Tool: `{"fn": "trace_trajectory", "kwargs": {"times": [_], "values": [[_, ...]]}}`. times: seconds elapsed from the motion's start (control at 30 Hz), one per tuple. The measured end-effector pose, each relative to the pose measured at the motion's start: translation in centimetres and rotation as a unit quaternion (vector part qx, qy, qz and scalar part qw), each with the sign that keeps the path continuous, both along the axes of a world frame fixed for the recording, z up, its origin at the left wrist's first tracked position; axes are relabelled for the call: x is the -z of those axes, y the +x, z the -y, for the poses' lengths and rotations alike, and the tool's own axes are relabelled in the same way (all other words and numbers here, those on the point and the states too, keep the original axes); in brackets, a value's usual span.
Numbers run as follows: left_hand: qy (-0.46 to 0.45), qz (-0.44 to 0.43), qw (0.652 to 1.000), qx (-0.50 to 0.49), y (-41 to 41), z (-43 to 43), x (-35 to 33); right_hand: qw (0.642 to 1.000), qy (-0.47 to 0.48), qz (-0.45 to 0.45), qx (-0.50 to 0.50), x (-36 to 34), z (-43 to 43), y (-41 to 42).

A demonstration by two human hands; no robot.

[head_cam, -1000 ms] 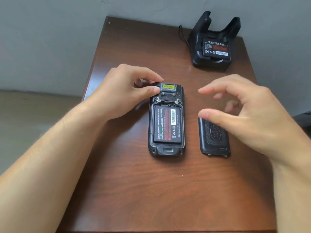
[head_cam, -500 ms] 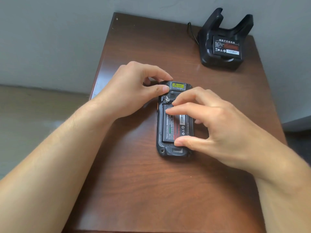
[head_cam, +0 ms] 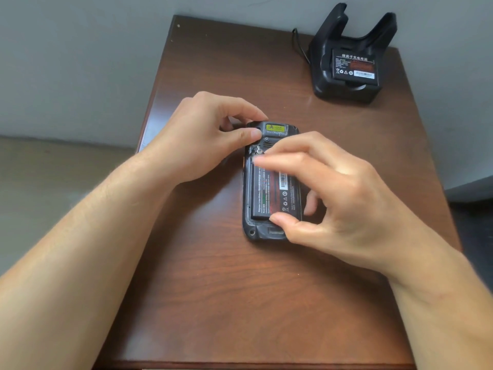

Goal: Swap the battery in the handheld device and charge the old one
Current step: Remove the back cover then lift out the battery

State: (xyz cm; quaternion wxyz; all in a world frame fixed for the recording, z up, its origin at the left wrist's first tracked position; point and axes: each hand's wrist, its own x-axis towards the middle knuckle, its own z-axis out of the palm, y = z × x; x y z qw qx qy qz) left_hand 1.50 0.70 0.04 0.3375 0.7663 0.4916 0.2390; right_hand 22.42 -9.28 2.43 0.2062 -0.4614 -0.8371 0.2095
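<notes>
The device [head_cam: 270, 182] lies face down mid-table [head_cam: 240, 303], long axis running away from you, yellow label at the far end. Your left hand [head_cam: 205, 140] pinches its top corner; your right hand [head_cam: 328, 198] grips the battery [head_cam: 269, 194] end to end.

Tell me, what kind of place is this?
Probably a plain workroom or office corner; hard to say more. A small wooden table stands against a bare grey wall, with a charging cradle holding a battery, and a handheld device lying opened.
</notes>
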Motion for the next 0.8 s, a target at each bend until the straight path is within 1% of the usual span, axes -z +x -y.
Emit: {"fn": "trace_trajectory", "kwargs": {"times": [0.17, 0.23, 0.3, 0.4, 0.47, 0.53, 0.63, 0.8], "values": [[-0.004, 0.004, 1.000, 0.000, 0.1, 0.4, -0.4, 0.995, 0.029, -0.097, 0.007, -0.6, 0.3, -0.3], [-0.001, 0.001, 1.000, 0.000, 0.0, 0.7, -0.6, 0.992, 0.020, -0.122, 0.011, -0.6, 0.1, -0.3], [0.025, -0.001, 1.000, 0.007, -0.4, 1.2, -1.1, 0.990, 0.009, -0.138, 0.017, -0.6, 0.0, -0.2], [0.084, 0.007, 0.994, 0.071, -1.5, 2.3, -2.1, 0.986, 0.004, -0.162, 0.033, -0.6, -0.2, 0.2], [0.109, -0.010, 0.986, 0.127, -2.4, 3.2, -2.2, 0.983, -0.002, -0.177, 0.045, -0.5, -0.3, 0.3], [0.125, -0.021, 0.979, 0.162, -3.1, 4.1, -1.8, 0.981, -0.007, -0.185, 0.054, -0.4, -0.5, 0.2], [0.162, -0.011, 0.976, 0.144, -3.0, 5.1, -1.0, 0.981, -0.005, -0.184, 0.065, -0.4, -0.6, 0.1], [0.241, 0.029, 0.965, 0.103, -1.3, 5.9, -0.4, 0.981, -0.013, -0.182, 0.073, -0.5, -0.6, 0.1]]}}
